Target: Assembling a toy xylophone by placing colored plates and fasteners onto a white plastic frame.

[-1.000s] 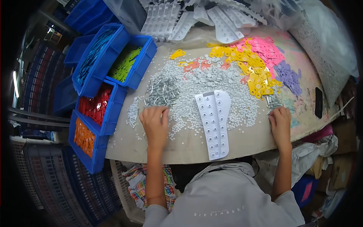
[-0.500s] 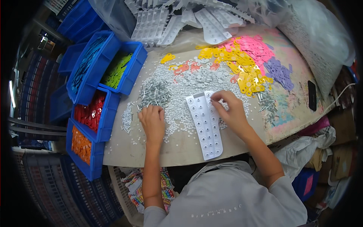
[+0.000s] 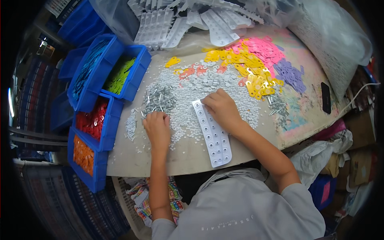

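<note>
Lying on the beige table point(image 3: 184, 158), a long white plastic tray w/ rows of round studs point(image 3: 216, 142) sits in front of the person, angled w/ its far end twd the L. R hand point(image 3: 222, 110) is over the tray's far end, fingers curled; unclear if its grip is pinching a part or just pressed together. L hand point(image 3: 157, 127), fingers bent, is at the near edge of a heap of silver metal pins point(image 3: 160, 99); its grip's inside is hidden, so pinch state unclear. Beyond the tray: small round white plastic pcs point(image 3: 196, 86), then flat yellow plastic tags point(image 3: 256, 82), pink ones point(image 3: 264, 50) & purple ones point(image 3: 289, 75). Far L: blue plastic bins point(image 3: 102, 168) w/ coloured pcs.
</note>
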`<state>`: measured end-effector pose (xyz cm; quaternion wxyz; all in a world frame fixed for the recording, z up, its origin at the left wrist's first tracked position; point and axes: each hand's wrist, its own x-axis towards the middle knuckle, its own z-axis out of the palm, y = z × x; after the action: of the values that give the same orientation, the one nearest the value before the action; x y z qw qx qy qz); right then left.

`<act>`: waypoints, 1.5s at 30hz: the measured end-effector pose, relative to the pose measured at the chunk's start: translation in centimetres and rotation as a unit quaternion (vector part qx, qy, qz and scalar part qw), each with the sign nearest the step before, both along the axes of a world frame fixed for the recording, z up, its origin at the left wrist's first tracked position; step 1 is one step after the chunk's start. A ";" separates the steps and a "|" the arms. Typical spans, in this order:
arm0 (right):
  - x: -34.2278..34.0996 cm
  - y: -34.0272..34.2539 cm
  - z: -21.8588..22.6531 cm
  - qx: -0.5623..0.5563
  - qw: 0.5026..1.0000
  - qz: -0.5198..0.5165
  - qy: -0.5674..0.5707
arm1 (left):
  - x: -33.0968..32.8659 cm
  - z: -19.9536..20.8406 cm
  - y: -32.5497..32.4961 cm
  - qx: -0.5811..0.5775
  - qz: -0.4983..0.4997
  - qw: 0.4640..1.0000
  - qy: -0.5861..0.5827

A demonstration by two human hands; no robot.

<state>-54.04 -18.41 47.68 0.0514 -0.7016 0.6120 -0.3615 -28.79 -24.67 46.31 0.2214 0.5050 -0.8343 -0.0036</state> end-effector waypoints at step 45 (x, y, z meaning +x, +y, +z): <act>-4.0 9.0 2.7 0.017 0.990 -0.123 -0.073 | -9.4 1.2 1.9 0.044 -0.177 0.966 0.186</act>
<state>-58.01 -9.40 50.39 0.0631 -0.5919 0.6939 -0.4051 -38.16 -22.82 47.51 0.3460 0.3493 -0.8534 -0.1733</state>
